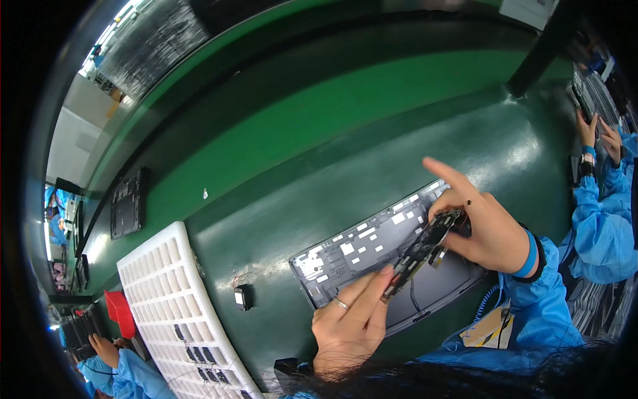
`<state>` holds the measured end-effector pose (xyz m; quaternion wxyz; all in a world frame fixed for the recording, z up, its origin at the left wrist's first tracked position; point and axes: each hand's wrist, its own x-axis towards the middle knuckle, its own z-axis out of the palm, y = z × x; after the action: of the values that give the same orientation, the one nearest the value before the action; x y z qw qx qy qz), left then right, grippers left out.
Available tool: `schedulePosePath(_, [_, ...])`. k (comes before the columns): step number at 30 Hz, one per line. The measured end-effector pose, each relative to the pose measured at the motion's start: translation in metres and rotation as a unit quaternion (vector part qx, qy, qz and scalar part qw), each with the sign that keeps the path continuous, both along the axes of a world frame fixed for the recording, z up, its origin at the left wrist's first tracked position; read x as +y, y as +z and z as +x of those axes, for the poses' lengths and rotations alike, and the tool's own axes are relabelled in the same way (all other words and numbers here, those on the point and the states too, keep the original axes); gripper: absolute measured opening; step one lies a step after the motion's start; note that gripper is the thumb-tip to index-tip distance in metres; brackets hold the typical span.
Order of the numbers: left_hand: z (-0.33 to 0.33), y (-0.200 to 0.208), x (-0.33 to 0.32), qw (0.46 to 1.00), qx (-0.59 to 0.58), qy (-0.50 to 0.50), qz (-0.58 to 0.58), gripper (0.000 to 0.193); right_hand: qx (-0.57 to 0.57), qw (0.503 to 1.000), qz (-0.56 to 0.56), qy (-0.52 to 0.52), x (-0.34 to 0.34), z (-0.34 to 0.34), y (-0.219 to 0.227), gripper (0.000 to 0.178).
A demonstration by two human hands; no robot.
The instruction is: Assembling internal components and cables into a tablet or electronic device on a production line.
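Observation:
A long dark circuit board (419, 258) is held tilted between my two hands, above a grey laptop case (392, 240) dotted with white patches. My right hand (492, 229) pinches the far right end of the board, its index finger stretched out. A blue wrist strap circles that wrist. With a ring on one finger, my left hand (352, 322) has its fingertips closed on the board's near left end; its thumb is hidden. The case lies open under the board, partly covered by both hands. A thin black cable runs inside it.
Left of the case lies a small black part (244, 297) with thin wires. A white foam tray (199, 296) holds several black parts. Beyond are a red bin (119, 314) and another laptop case (128, 203). Blue-sleeved co-workers' hands (591, 136) work right and lower left.

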<state>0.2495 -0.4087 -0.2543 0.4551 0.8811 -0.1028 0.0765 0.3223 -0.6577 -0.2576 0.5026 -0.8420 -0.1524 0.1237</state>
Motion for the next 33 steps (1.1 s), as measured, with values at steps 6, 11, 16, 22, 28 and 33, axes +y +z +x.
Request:
schedulePosePath(6, [0.0, 0.019, 0.01, 0.994, 0.073, 0.078, 0.038, 0.027, -0.187, 0.974, -0.106, 0.07, 0.001, 0.014, 0.019, 0.061])
schedulePosePath(11, [0.006, 0.054, 0.01, 0.987, 0.083, 0.096, 0.101, 0.019, -0.202, 0.971, -0.099, 0.077, 0.005, 0.015, 0.022, 0.055])
schedulePosePath(16, [0.015, 0.043, 0.02, 0.988, 0.072, 0.102, 0.092, 0.015, -0.237, 0.958, -0.135, 0.085, 0.016, 0.01, 0.018, 0.063])
schedulePosePath(22, [0.018, 0.04, 0.019, 0.979, 0.125, 0.131, 0.091, 0.027, -0.195, 0.969, -0.11, 0.105, 0.02, 0.01, 0.017, 0.064])
schedulePosePath(28, [0.021, 0.029, 0.03, 0.987, 0.103, 0.105, 0.062, 0.031, -0.19, 0.973, -0.113, 0.073, 0.028, 0.009, 0.012, 0.044])
schedulePosePath(33, [0.022, 0.027, 0.034, 0.989, 0.108, 0.085, 0.054, 0.032, -0.138, 0.988, -0.056, 0.034, 0.029, 0.005, 0.013, 0.037])
